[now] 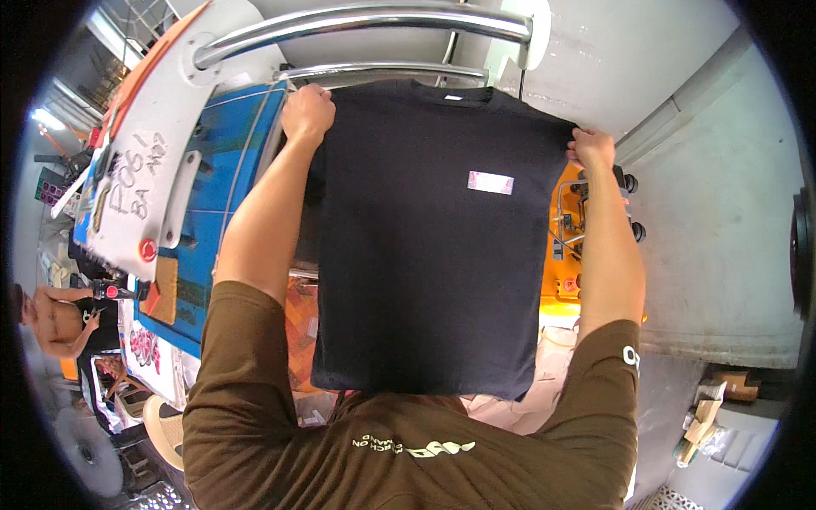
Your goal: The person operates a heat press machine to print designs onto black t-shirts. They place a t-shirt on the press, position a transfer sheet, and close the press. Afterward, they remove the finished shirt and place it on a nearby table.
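A black T-shirt (pixel 425 263) hangs spread out in front of me, its neckline up and its hem down near my chest. My left hand (pixel 308 113) is closed on its left shoulder edge. At the opposite shoulder, slightly lower, my right hand (pixel 592 149) pinches the cloth between its fingers. A small white and pink label (pixel 490 183) lies on the upper right part of the shirt front. Inside the collar a small white tag (pixel 453 97) shows. The shirt hides most of what is behind it.
Chrome rails (pixel 365 24) cross above the shirt. Left of it stand a white machine panel (pixel 183 110) and a blue board (pixel 229 153). An orange machine part (pixel 559 272) shows behind my right arm. Another person (pixel 64 319) is at far left; cardboard (pixel 738 384) lies far right.
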`<state>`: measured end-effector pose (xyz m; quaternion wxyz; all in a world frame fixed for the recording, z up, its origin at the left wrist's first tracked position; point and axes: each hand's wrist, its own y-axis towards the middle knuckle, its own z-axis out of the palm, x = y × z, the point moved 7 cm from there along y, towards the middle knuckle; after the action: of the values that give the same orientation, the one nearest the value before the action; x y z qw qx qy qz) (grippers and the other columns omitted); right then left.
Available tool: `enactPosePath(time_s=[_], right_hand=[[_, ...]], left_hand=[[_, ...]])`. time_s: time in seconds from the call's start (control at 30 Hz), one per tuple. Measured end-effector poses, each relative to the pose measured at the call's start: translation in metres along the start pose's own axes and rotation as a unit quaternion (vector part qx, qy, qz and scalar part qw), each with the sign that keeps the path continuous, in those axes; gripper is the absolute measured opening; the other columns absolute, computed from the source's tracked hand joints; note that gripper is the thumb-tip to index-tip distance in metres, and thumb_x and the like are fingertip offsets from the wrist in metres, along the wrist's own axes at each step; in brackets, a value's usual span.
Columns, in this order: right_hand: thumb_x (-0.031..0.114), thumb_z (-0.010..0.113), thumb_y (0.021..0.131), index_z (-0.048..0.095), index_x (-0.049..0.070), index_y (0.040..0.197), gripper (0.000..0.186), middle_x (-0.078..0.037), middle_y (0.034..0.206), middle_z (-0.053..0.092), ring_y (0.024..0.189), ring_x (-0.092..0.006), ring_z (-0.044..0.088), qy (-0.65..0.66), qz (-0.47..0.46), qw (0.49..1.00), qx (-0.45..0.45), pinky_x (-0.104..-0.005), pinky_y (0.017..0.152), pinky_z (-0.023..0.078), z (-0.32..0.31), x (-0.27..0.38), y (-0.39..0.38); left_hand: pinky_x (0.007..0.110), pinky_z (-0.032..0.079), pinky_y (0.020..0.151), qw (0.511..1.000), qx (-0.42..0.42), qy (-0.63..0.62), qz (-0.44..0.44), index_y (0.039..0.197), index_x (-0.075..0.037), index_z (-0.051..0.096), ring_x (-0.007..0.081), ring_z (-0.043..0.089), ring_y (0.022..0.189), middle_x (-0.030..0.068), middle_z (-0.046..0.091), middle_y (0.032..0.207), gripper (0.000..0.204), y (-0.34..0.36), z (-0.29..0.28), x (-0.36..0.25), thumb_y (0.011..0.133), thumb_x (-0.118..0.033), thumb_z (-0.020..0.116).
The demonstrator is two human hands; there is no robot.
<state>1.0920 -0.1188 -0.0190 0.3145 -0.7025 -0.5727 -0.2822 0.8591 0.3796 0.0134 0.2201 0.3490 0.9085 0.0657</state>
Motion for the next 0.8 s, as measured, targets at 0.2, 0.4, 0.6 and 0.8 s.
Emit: enactPosePath(time_s=[0.2,0.4,0.6,0.8], right_hand=[[0.015,0.061,0.092,0.064,0.001,0.113,0.025,-0.015,0.088,0.071,0.071,-0.0275,0.071,0.165,0.043,0.984,0.048,-0.0372,0.057,0.057,0.075,-0.039,0.052],[0.021,0.067,0.087,0.066,0.005,0.112,0.030,-0.015,0.112,0.067,0.106,-0.0381,0.062,-0.129,-0.438,0.887,0.072,-0.0467,0.096,0.048,0.125,0.021,-0.043],[0.006,0.065,0.081,0.061,0.006,0.116,0.035,-0.014,0.108,0.066,0.103,-0.0309,0.063,-0.327,-0.622,0.688,0.182,-0.0436,0.091,0.052,0.175,0.031,-0.141],[0.006,0.053,0.086,0.060,0.007,0.114,0.029,-0.014,0.096,0.067,0.096,-0.0319,0.066,-0.266,-0.613,0.729,0.148,-0.0446,0.080,0.055,0.156,0.031,-0.136]], left_hand=[[0.042,0.053,0.089,0.949,0.063,-0.272,-0.145,0.114,0.007,0.065,0.0279,0.069,0.102,0.0189,0.073,0.100,0.038,0.037,0.145,0.033,0.090,-0.023,0.068],[0.053,0.041,0.105,0.964,0.092,-0.146,0.202,0.137,-0.008,0.051,0.0354,0.056,0.123,0.0180,0.060,0.131,0.055,-0.026,0.156,-0.045,0.088,-0.027,0.068],[0.060,0.023,0.116,0.905,0.131,-0.032,0.404,0.120,-0.009,0.064,0.0317,0.047,0.134,0.0110,0.059,0.134,0.031,-0.103,0.069,-0.075,0.090,-0.019,0.064],[0.054,0.028,0.116,0.883,-0.026,0.050,0.466,0.101,-0.009,0.068,0.0276,0.059,0.118,0.0082,0.068,0.107,0.020,-0.106,-0.148,-0.071,0.084,-0.019,0.069]])
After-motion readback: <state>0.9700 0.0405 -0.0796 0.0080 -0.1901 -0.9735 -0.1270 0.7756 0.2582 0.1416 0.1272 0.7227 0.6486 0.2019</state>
